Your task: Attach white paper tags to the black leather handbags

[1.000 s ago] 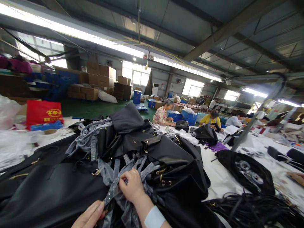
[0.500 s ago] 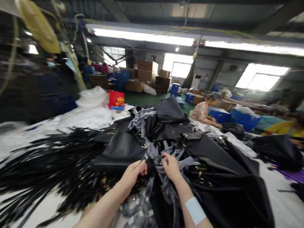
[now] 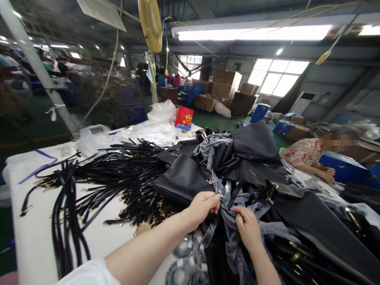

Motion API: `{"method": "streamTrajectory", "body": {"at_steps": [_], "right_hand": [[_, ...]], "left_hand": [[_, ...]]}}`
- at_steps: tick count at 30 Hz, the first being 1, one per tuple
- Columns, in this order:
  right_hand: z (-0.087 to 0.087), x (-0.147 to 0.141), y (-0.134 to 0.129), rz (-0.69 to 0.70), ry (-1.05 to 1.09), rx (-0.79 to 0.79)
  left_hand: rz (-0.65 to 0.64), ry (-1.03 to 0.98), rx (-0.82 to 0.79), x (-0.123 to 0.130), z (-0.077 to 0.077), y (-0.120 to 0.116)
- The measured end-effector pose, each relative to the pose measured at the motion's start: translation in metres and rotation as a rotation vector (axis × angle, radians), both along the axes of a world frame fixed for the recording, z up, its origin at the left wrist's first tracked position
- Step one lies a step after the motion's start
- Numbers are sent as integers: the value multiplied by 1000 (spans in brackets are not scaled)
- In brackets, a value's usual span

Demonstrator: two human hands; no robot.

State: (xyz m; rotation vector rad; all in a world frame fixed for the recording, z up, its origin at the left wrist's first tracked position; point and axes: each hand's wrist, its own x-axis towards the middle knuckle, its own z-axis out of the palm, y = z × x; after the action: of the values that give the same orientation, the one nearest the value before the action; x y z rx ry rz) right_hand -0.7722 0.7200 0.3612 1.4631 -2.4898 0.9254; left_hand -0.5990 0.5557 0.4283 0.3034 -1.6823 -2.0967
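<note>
Left hand pinches a grey plastic-wrapped strap; right hand curls near — grip unclear. Far black leather-look bags — contents hidden.

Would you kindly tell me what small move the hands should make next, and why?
I would probably part the plastic-wrapped straps a little with the right hand, since they lie bunched and overlapping among the black bags, and the left hand pinches them at one edge.
</note>
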Motion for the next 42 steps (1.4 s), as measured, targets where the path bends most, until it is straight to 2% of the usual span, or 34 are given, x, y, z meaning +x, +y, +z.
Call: {"method": "streamTrajectory", "body": {"at_steps": [2, 4, 6, 8, 10, 13, 17, 20, 27, 31, 38, 42], "right_hand": [[-1, -2, 0, 14, 13, 22], [-4, -2, 0, 10, 30, 39], [-6, 0, -1, -9, 51, 49], [-9, 4, -3, -32, 70, 55], [-11, 6, -5, -46, 88, 61], [-12, 8, -5, -53, 115, 69], [-11, 9, -4, -42, 145, 81], [-10, 10, -5, -24, 153, 88], [-14, 6, -5, -17, 140, 53], [-16, 6, -5, -8, 120, 32], [-9, 8, -5, -17, 59, 14], [-3, 4, -2, -22, 4, -13]], "left_hand": [[-188, 10, -215, -6, 9, -4], [-360, -51, -558, -16, 15, -15], [-365, -149, -861, -31, 16, -29], [-268, -214, -1053, -49, 12, -38], [-250, -241, -1144, -63, 2, -38], [-286, -272, -1267, -75, -17, -23], [-305, -289, -1379, -76, -35, 0], [-273, -280, -1426, -72, -42, 2], [-237, -228, -1468, -59, -52, -10], [-278, -207, -1455, -59, -54, -10], [-326, -151, -841, -70, -70, -13], [-256, -158, -505, -65, -79, -27]]}}
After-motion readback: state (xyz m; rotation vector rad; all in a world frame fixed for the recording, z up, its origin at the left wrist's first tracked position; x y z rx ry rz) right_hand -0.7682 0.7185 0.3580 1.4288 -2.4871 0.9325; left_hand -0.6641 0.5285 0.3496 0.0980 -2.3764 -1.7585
